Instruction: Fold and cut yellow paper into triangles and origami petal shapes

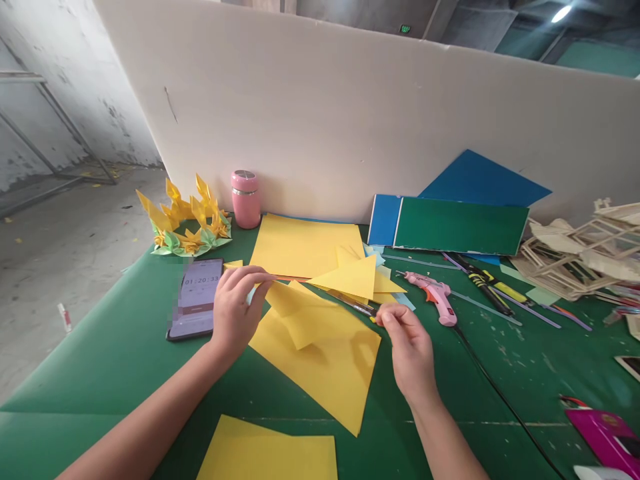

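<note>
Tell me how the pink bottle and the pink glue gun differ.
The pink bottle stands upright; the pink glue gun lies on its side. The bottle is a rounded cylinder with a silvery band; the glue gun is pistol-shaped, with an orange trigger and a black cord. Both are pink and rest on the green table.

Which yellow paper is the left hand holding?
The bent yellow piece raised over the large yellow sheet: the left hand pinches one end, while the other yellow papers lie unheld.
</note>
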`<state>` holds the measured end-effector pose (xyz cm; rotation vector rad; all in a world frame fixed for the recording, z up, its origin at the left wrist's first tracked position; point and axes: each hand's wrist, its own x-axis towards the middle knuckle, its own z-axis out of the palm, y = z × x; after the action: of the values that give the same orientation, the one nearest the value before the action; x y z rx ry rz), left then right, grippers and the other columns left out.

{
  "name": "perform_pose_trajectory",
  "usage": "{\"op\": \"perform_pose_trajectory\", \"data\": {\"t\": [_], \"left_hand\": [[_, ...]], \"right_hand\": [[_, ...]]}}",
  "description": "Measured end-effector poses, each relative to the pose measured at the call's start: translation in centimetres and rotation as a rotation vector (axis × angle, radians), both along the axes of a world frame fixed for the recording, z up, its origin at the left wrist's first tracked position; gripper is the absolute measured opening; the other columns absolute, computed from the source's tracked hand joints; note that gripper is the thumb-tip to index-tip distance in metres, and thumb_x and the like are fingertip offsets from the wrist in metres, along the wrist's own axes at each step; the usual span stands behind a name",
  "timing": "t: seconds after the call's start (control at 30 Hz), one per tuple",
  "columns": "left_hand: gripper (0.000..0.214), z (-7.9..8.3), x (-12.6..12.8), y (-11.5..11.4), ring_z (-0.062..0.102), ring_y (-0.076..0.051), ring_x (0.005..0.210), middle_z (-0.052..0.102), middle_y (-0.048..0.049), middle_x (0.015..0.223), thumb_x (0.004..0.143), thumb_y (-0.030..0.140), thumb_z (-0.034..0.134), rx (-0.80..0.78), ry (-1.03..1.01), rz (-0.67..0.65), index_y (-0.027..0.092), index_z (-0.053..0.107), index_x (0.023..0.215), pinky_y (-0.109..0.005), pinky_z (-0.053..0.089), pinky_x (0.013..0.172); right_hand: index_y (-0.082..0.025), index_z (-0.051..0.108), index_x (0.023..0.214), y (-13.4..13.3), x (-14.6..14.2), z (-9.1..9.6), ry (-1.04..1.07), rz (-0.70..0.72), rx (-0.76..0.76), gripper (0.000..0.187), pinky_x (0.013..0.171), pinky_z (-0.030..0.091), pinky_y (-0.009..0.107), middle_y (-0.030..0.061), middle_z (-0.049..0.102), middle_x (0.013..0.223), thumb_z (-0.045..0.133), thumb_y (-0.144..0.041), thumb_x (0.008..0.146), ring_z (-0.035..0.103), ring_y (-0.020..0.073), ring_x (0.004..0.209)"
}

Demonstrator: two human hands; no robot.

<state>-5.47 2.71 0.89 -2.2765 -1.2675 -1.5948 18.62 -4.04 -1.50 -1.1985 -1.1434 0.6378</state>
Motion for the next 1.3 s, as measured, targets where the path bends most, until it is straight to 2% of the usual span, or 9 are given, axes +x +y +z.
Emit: {"op": "perform_pose_trajectory", "data": {"t": [0.1, 0.2, 0.37, 0.47, 0.63, 0.73, 0.87, 1.0, 1.3], "left_hand": [[0.012, -0.3, 0.2, 0.0, 0.061, -0.016, 0.083, 0.066, -0.0020, 0.087, 0.089, 0.019, 0.053, -0.111, -0.213, -0.087, 0.022, 0.065, 0.085, -0.029, 0.048, 0.075], [0.013, -0.8, 0.7, -0.3, 0.062, -0.017, 0.092, 0.065, -0.0031, 0.093, 0.089, 0.026, 0.053, -0.280, -0.430, -0.234, 0.023, 0.065, 0.087, -0.030, 0.050, 0.079], [0.021, -1.1, 0.7, -0.5, 0.059, -0.025, 0.107, 0.067, -0.0070, 0.103, 0.080, 0.041, 0.063, -0.723, -0.728, -0.454, 0.021, 0.066, 0.086, -0.036, 0.049, 0.088], [0.030, -1.0, 0.4, -0.4, 0.058, -0.028, 0.109, 0.067, -0.0099, 0.106, 0.076, 0.047, 0.063, -0.915, -0.817, -0.515, 0.019, 0.067, 0.086, -0.037, 0.049, 0.086], [0.028, -1.0, 0.3, -0.5, 0.061, -0.021, 0.087, 0.064, -0.0037, 0.091, 0.066, 0.041, 0.074, -1.028, -0.808, -0.507, 0.020, 0.060, 0.081, -0.030, 0.050, 0.069], [0.028, -1.3, 0.4, -0.4, 0.060, -0.019, 0.089, 0.060, -0.0032, 0.093, 0.068, 0.040, 0.073, -0.984, -0.732, -0.516, 0.021, 0.057, 0.082, -0.029, 0.050, 0.070], [0.024, -2.4, 0.7, 0.2, 0.053, -0.023, 0.110, 0.055, -0.0085, 0.108, 0.071, 0.038, 0.070, -0.749, -0.544, -0.464, 0.021, 0.058, 0.083, -0.034, 0.050, 0.083], [0.016, -3.2, 0.8, 0.2, 0.056, -0.022, 0.106, 0.055, -0.0074, 0.106, 0.075, 0.033, 0.064, -0.670, -0.388, -0.355, 0.021, 0.062, 0.086, -0.035, 0.052, 0.083], [0.030, -3.4, 0.5, -0.2, 0.059, -0.024, 0.108, 0.063, -0.0084, 0.120, 0.087, 0.021, 0.045, -0.561, 0.148, -0.316, 0.021, 0.065, 0.109, -0.040, 0.049, 0.093]], "right_hand": [[-0.025, 0.055, 0.108, -0.1, 0.2, -0.4, -0.010, 0.212, 0.026, 0.048, 0.089, 0.047, 0.038, 0.0084, 0.062, 0.112, 0.059, -0.062, 0.079, 0.058, 0.0240, 0.106], [-0.028, 0.035, 0.137, -0.4, -0.5, -0.7, -0.237, 0.399, 0.016, 0.086, 0.103, 0.040, 0.046, 0.0122, 0.044, 0.142, 0.064, -0.069, 0.067, 0.044, 0.0296, 0.128], [-0.036, 0.017, 0.145, -0.7, -2.0, -1.4, -0.632, 0.300, 0.163, 0.074, 0.108, 0.035, 0.052, 0.0083, 0.032, 0.150, 0.061, -0.027, 0.087, 0.028, 0.0274, 0.139], [-0.037, 0.012, 0.146, -0.6, -2.5, -1.7, -0.643, 0.284, 0.184, 0.077, 0.107, 0.037, 0.052, 0.0087, 0.028, 0.151, 0.058, -0.017, 0.087, 0.027, 0.0275, 0.140], [-0.033, 0.009, 0.147, -0.5, -2.4, -1.9, -0.526, 0.323, 0.095, 0.076, 0.109, 0.035, 0.051, 0.0100, 0.018, 0.155, 0.052, -0.014, 0.088, 0.026, 0.0268, 0.140], [-0.034, 0.012, 0.146, -0.4, -2.0, -1.8, -0.456, 0.320, 0.090, 0.070, 0.108, 0.037, 0.049, 0.0097, 0.027, 0.151, 0.048, -0.014, 0.090, 0.035, 0.0241, 0.136], [-0.036, 0.027, 0.141, -0.3, -1.7, -1.7, -0.455, 0.387, 0.089, 0.060, 0.099, 0.048, 0.041, 0.0066, 0.047, 0.137, 0.046, -0.011, 0.090, 0.053, 0.0198, 0.120], [-0.035, 0.051, 0.127, -0.4, -1.7, -1.6, -0.628, 0.405, 0.065, 0.048, 0.100, 0.047, 0.040, 0.0049, 0.052, 0.132, 0.045, -0.009, 0.088, 0.051, 0.0219, 0.122], [-0.029, 0.070, 0.095, 0.1, -1.8, -1.0, -0.707, 0.482, 0.141, 0.039, 0.086, 0.052, 0.042, 0.0049, 0.066, 0.110, 0.043, -0.003, 0.084, 0.057, 0.0230, 0.107]]}}
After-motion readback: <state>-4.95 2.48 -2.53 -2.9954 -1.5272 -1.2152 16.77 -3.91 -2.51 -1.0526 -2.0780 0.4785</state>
